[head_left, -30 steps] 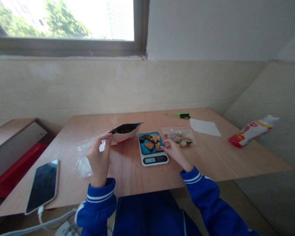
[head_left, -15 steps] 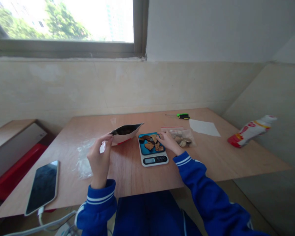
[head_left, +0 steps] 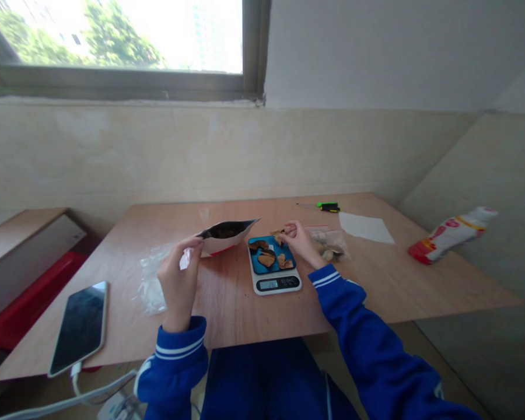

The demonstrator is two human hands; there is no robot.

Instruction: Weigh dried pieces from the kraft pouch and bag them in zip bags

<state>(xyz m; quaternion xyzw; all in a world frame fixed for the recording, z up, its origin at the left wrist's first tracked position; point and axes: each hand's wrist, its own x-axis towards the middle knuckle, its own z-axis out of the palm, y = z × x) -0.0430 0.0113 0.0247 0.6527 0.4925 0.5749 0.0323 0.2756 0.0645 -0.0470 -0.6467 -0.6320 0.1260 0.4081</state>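
My left hand (head_left: 179,280) grips the corner of an open foil pouch (head_left: 227,234) with a dark inside, holding it up off the table with its mouth turned to the right. A small kitchen scale (head_left: 273,283) with a blue platform carries several brown dried pieces (head_left: 268,258). My right hand (head_left: 298,240) hovers over the far edge of the scale, fingers pinched on one brown piece (head_left: 277,235), between the scale and the pouch mouth. A clear zip bag (head_left: 332,244) of pale pieces lies just right of the hand.
A phone (head_left: 79,326) on a cable lies at the near left edge of the wooden table (head_left: 376,286). Crumpled clear plastic (head_left: 151,286) sits left of my left hand. A green screwdriver (head_left: 326,206), white paper (head_left: 365,227) and a tipped bottle (head_left: 448,233) are at the right.
My right hand moved from the scale's right front edge across to its far side and lifted a brown piece off the platform. The left hand and pouch stayed in place.
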